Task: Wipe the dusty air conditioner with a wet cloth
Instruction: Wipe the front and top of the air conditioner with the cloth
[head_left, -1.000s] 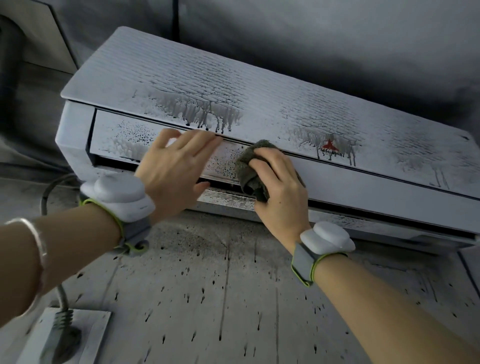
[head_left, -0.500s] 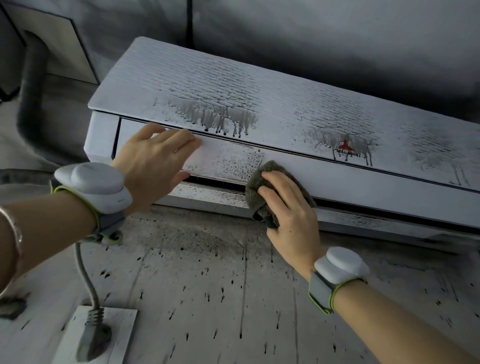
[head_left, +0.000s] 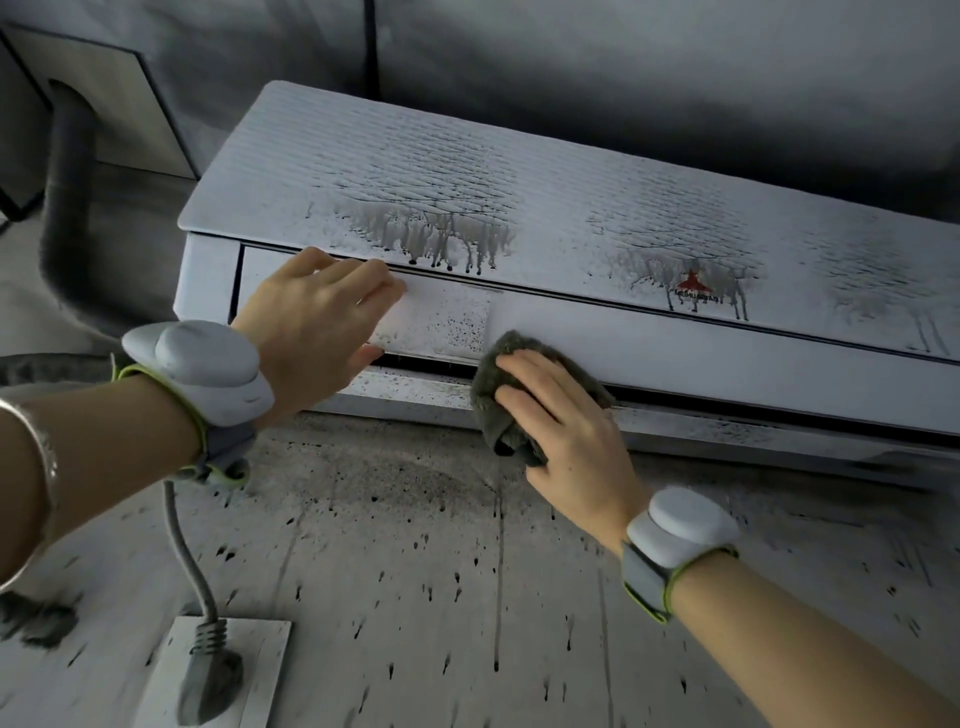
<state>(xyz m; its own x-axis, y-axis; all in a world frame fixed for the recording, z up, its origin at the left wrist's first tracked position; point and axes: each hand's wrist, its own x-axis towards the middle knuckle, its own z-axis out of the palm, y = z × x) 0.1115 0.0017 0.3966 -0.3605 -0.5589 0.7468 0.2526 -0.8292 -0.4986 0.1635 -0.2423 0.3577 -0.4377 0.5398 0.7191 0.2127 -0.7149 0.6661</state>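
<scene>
A white wall air conditioner (head_left: 571, 171) runs across the upper half of the view, its front streaked with dark dust and drip marks and a red logo at the right. My left hand (head_left: 317, 322) lies flat with straight fingers on the left end of the louvre panel. My right hand (head_left: 566, 426) presses a bunched grey cloth (head_left: 493, 395) against the lower edge of the louvre, fingers curled over it. A speckled dusty patch (head_left: 447, 325) shows between the two hands; the panel to the right of the cloth looks clean.
Below the unit the wall (head_left: 415, 571) is spattered with dark drips. A grey plug (head_left: 208, 675) sits in a white socket plate at the lower left, its cable running up behind my left wrist. A dark pipe (head_left: 67, 182) leaves the unit at the far left.
My right hand has slid the cloth down from the louvre face to its lower edge. My left hand has stayed flat on the panel's left end. The camera has shifted left.
</scene>
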